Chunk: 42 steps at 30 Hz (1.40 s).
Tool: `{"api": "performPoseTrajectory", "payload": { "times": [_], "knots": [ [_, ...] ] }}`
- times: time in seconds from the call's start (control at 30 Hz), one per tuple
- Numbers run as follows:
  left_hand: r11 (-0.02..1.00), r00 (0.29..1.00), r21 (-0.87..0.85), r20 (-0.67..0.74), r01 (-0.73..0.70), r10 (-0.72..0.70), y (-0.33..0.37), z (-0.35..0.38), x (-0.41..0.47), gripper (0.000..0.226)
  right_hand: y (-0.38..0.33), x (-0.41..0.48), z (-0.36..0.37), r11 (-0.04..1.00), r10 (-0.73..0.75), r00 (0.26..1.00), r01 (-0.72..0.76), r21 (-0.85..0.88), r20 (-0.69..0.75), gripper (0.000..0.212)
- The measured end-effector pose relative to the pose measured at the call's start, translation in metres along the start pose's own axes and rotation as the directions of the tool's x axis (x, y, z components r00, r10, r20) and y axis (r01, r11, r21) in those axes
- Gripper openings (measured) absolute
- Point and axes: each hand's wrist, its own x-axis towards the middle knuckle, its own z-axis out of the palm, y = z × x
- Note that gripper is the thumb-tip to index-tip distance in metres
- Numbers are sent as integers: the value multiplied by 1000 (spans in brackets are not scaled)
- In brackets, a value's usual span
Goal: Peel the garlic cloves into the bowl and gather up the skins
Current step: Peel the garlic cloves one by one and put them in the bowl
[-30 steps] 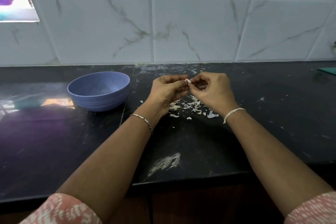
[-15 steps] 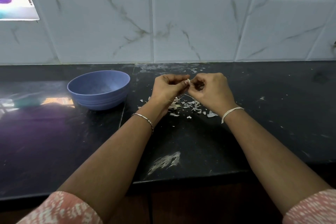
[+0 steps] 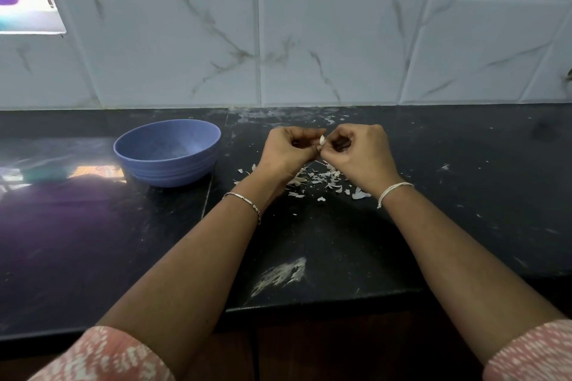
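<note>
One garlic clove [image 3: 322, 140] still pinched between left hand [image 3: 290, 152] and right hand [image 3: 362, 155], barely shifted | tip up, long axis near upright | skins [image 3: 325, 180] below grip, bowl [image 3: 168, 165] to its left

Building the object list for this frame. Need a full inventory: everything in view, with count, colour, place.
bowl: one, blue, on the countertop left of the hands
garlic clove: one, white, pinched between both hands
skins: many scraps, white, scattered on the countertop beneath the hands
smear: one, whitish, near the countertop's front edge
countertop: one, black, below the wall
tiled wall: one, white with grey veins, behind the countertop
bracelet: one, silver, left wrist
thread band: one, white, right wrist
sleeves: two, pink patterned, bottom corners
left hand: one, pinches the garlic clove
right hand: one, pinches the garlic clove
</note>
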Motion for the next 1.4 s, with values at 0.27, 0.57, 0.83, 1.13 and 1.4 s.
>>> {"api": "performPoseTrajectory", "payload": {
  "times": [0.27, 0.57, 0.83, 1.13, 1.4],
  "knots": [
    [970, 993, 228, -58, -87, 103, 0, 4, 2, 26, 1, 2, 2, 920, 255, 965, -262, 291, 61, 7],
    [775, 932, 543, 37, -322, 361, 2, 3, 0, 30, -5, 2, -3, 679, 364, 900, -434, 592, 241, 9],
    [748, 927, 576, 48, -330, 373, 2, 2, -2, 31, -5, 1, -6, 624, 368, 884, -465, 628, 288, 8],
    [773, 932, 552, 21, -312, 361, 1, 3, -2, 29, -5, 1, -4, 632, 369, 888, -456, 626, 274, 10],
    [742, 929, 592, 32, -314, 368, 0, 4, 0, 32, -6, 2, -5, 603, 383, 882, -463, 650, 273, 9]
  ]
}}
